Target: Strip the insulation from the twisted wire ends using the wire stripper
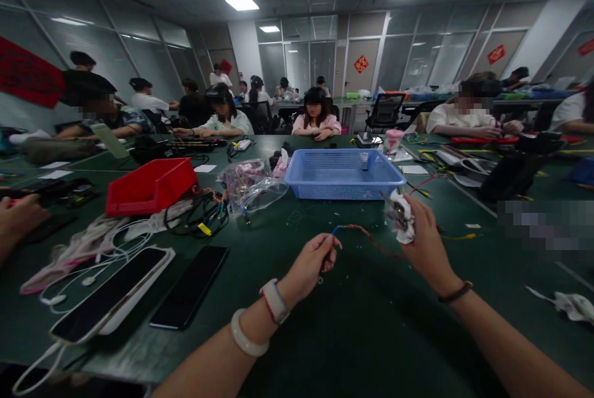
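My left hand (312,265) pinches the blue-tipped end of a thin red wire (366,236) above the dark green table (352,324). The wire sags and runs right to my right hand (423,242). That hand is closed on a small metal tool wrapped in white tissue (401,217); the wire's right end is hidden behind it. A bracelet and a watch sit on my left wrist, a dark band on my right. A blue plastic basket (343,174) stands just beyond both hands.
A red bin (149,186), tangled cables (199,215), a clear bag of wires (250,184), white earphones (99,255) and two phones (188,288) lie left. Crumpled tissue (573,306) lies right. Several people sit around the tables; another person's hand (18,218) rests at far left.
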Motion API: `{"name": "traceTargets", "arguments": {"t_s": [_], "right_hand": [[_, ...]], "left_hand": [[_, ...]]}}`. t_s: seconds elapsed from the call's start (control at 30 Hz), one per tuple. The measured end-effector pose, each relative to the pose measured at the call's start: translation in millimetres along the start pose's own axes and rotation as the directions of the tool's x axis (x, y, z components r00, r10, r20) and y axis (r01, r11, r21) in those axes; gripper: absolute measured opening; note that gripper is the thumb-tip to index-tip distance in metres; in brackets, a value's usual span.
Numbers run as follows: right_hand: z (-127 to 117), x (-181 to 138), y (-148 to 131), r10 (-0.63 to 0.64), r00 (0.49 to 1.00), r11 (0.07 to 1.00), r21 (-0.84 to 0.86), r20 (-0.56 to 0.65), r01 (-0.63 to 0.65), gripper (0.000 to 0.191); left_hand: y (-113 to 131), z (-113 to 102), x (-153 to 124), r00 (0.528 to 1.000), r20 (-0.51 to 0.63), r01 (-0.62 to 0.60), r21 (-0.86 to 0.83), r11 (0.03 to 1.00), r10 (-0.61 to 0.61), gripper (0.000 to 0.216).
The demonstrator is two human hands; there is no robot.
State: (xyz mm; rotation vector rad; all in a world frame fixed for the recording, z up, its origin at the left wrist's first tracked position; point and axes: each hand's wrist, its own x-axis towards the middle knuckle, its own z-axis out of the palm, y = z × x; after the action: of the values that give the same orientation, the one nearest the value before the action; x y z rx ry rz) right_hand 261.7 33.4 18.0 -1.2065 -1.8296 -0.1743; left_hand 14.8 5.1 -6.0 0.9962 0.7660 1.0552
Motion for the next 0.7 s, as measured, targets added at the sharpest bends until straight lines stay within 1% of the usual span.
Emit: {"name": "traceTargets", "arguments": {"t_s": [0.07, 0.13, 0.2, 0.27, 0.33, 0.4, 0.47, 0.53, 0.6, 0.7], "right_hand": [[0.3, -7.9, -4.8, -0.127, 0.992, 0.991, -0.051, 0.014, 0.127, 0.071], [-0.2, -11.6, -11.5, -0.231, 0.973, 0.970, -0.068, 0.016, 0.231, 0.073], [-1.7, -11.6, -17.8, -0.252, 0.968, 0.966, -0.055, 0.005, 0.252, 0.072], [-3.3, -8.8, -19.8, -0.180, 0.983, 0.983, -0.021, -0.033, 0.180, 0.069], [-3.6, -4.7, -14.4, -0.040, 0.996, 0.999, 0.015, -0.079, 0.042, 0.061], [-1.6, -1.1, -1.8, 0.112, 0.990, 0.993, 0.035, -0.090, -0.109, 0.051], [2.3, 0.4, 14.5, 0.225, 0.971, 0.974, 0.041, -0.076, -0.222, 0.046], [6.8, -0.8, 28.2, 0.281, 0.960, 0.960, 0.005, -0.011, -0.281, 0.044], [10.3, -3.6, 34.2, 0.305, 0.949, 0.952, -0.065, 0.085, -0.300, 0.045], [13.3, -7.2, 26.2, 0.285, 0.929, 0.951, -0.189, 0.237, -0.244, 0.049]], "left_hand": [[-2.5, -4.1, 3.1, 0.998, -0.055, -0.006, -0.095, 0.995, 0.001, 0.032], [-3.7, -8.9, 5.8, 0.996, -0.089, -0.006, -0.168, 0.986, -0.009, 0.032], [-3.5, -13.3, 7.9, 0.990, -0.136, -0.009, -0.228, 0.974, -0.023, 0.030], [-2.0, -16.2, 9.1, 0.982, -0.181, -0.001, -0.288, 0.958, -0.054, 0.028], [0.0, -17.0, 9.5, 0.976, -0.201, 0.012, -0.335, 0.942, -0.084, 0.025], [1.8, -15.6, 9.0, 0.976, -0.195, 0.023, -0.362, 0.932, -0.100, 0.022], [3.0, -12.7, 7.8, 0.979, -0.174, 0.037, -0.370, 0.928, -0.109, 0.019], [3.6, -9.6, 6.1, 0.981, -0.148, 0.057, -0.382, 0.922, -0.122, 0.018], [3.7, -7.3, 4.7, 0.984, -0.120, 0.076, -0.396, 0.915, -0.134, 0.019], [3.3, -6.1, 3.8, 0.987, -0.084, 0.093, -0.406, 0.909, -0.138, 0.019]]}}
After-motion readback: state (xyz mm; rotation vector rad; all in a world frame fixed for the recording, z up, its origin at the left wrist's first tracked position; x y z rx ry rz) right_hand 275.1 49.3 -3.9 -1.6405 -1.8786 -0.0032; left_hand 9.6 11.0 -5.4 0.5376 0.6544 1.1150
